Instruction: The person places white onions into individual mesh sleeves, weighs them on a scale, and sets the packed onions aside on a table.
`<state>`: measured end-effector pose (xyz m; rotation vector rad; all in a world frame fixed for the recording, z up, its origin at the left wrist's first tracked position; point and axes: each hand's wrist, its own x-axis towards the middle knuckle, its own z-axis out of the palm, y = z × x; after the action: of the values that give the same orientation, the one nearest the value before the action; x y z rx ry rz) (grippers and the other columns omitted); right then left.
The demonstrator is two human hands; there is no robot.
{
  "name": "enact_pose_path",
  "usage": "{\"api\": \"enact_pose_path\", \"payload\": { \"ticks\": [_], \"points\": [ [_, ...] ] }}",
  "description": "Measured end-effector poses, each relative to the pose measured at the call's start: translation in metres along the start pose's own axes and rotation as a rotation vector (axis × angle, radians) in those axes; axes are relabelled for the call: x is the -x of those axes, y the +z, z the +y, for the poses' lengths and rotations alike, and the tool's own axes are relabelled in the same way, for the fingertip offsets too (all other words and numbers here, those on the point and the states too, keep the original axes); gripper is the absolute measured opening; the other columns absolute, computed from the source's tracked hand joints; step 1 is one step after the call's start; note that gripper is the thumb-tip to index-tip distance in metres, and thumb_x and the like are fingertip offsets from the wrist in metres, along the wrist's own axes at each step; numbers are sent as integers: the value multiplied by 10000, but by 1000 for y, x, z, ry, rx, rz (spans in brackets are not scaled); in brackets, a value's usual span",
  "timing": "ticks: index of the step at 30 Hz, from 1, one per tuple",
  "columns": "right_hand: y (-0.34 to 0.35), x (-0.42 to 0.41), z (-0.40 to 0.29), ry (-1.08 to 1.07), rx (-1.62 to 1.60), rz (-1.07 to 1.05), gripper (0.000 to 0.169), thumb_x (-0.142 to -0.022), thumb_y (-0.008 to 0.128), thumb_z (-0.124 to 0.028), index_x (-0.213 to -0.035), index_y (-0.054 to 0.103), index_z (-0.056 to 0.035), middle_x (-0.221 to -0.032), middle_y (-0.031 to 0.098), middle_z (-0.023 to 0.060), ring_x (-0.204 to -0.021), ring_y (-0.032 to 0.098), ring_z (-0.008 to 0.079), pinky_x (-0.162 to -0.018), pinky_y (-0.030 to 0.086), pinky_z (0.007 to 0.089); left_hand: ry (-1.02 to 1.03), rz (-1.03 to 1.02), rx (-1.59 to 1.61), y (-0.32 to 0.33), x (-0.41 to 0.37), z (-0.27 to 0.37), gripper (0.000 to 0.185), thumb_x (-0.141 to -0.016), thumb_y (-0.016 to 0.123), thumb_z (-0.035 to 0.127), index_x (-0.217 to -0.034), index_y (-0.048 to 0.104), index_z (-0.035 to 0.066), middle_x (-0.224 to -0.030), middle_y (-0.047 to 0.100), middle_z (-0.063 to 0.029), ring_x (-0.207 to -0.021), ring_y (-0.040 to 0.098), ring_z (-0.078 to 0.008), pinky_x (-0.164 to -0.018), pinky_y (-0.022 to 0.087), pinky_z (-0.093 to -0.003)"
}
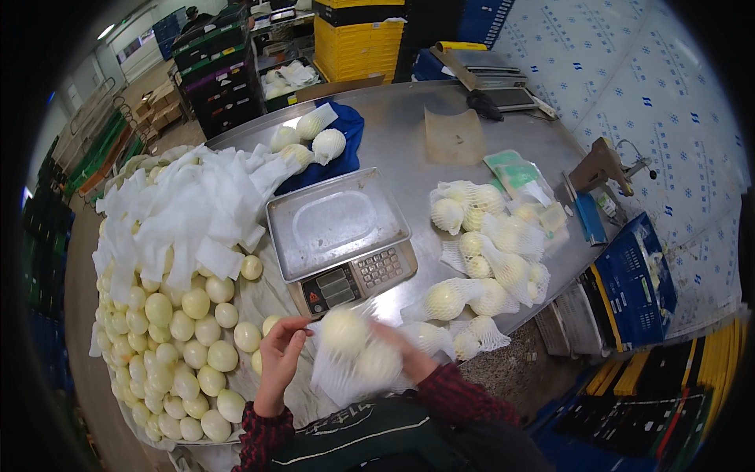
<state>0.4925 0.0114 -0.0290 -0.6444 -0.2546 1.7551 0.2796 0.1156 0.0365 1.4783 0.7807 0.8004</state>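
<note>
Low over the table's near edge, my right hand [396, 349] holds a white foam net sleeve [333, 377] with peeled onions [345, 333] in it; this bundle is blurred. My left hand [281, 359] is just left of it, thumb and fingertips close together near the net's edge. Whether they pinch the net is unclear. To the left lies a large heap of bare peeled onions [183, 348], partly covered by a pile of white foam net sleeves [189, 200]. On the right, several netted onion bundles [492, 253] rest on the steel table [401, 135].
A weighing scale with a bare metal pan [336, 224] stands before me. Behind it, a few onions [328, 146] lie on blue cloth [352, 127]. Green-and-clear plastic bags [519, 171] and a tape dispenser [601, 165] sit at right. Stacked crates [360, 47] stand beyond the table.
</note>
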Motion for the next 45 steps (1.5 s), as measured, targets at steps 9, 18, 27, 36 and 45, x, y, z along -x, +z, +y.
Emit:
{"api": "enact_pose_path", "payload": {
  "ticks": [9, 18, 27, 36, 45],
  "points": [
    [-321, 56, -314, -489, 2327, 1734, 280, -961, 431, -189, -1051, 611, 5, -1046, 600, 131, -1024, 557, 252, -884, 434, 370, 363, -431, 948, 40, 2, 161, 1019, -831, 328, 773, -1498, -40, 96, -1395, 287, -316, -1114, 530, -484, -937, 424, -537],
    [-157, -21, -283, -1012, 2341, 1192, 406, -860, 616, -109, -1244, 533, -6, -1259, 534, 214, -1159, 515, 351, -967, 408, 430, 632, -258, 1121, 26, 9, 189, 948, -863, 401, 679, -1496, 6, 96, -1361, 363, -233, -932, 531, -348, -862, 422, -458],
    [141, -222, -20, -898, 1784, -399, 609, -710, 714, -13, -1284, 541, -124, -1283, 508, 141, -1088, 560, 305, -901, 462, 372, 745, 320, 950, -62, 49, 167, 882, -894, 474, 586, -1494, 51, 95, -1328, 439, -151, -751, 532, -211, -787, 420, -379],
    [110, -377, 61, -1233, 2241, -486, 469, -755, 588, -105, -1221, 598, -159, -902, 596, 116, -710, 559, 291, -633, 478, 380, 98, 827, 658, -157, 96, -33, 444, -1003, 369, 373, -1175, 533, -2, -1064, 611, -136, -794, 598, -199, -716, 468, -306],
    [185, -355, 43, -956, 1793, 5, 539, -750, 725, -178, -1181, 454, -2, -1195, 472, 200, -1083, 497, 344, -879, 435, 397, 67, 825, -81, -185, 7, -87, 332, -879, 643, 203, -1125, 560, -4, -1016, 636, -101, -855, 631, -174, -673, 497, -279]
  ]
}}
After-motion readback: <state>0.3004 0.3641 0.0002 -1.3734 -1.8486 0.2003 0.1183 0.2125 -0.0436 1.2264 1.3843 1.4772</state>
